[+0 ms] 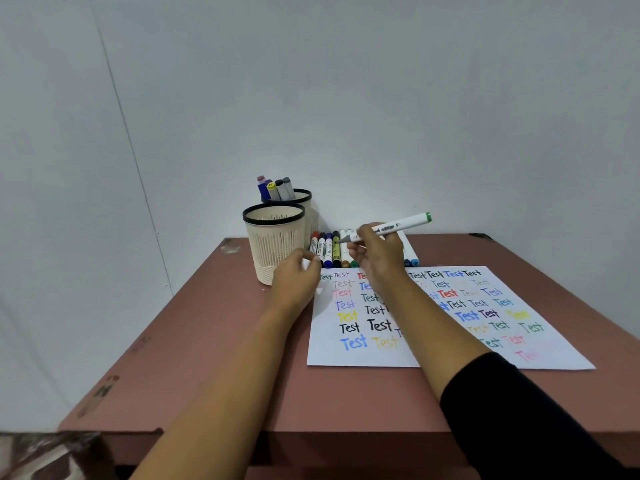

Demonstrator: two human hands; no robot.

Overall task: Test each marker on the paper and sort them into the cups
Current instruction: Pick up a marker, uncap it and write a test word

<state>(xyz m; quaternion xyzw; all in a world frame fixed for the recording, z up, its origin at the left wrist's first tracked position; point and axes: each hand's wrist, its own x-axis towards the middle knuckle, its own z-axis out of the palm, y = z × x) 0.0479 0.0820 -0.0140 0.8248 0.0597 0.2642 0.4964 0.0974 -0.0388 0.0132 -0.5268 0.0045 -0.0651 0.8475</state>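
My right hand (378, 258) holds a white marker with a green end (401, 224) above the far edge of the paper (367, 356); its bare tip points left. My left hand (294, 276) hovers by the paper's far left corner, its fingertips pinching a small white piece that looks like the marker's cap. A row of markers (329, 250) lies on the table just beyond the paper, partly hidden by my right hand. The near beige cup (274, 245) looks empty. The far cup (306, 196) behind it holds several markers (277, 188).
The paper is covered with "Test" written in many colours. It lies on a reddish-brown table (214, 358) pushed against a pale wall. The cups stand at the table's far left, close to the left edge.
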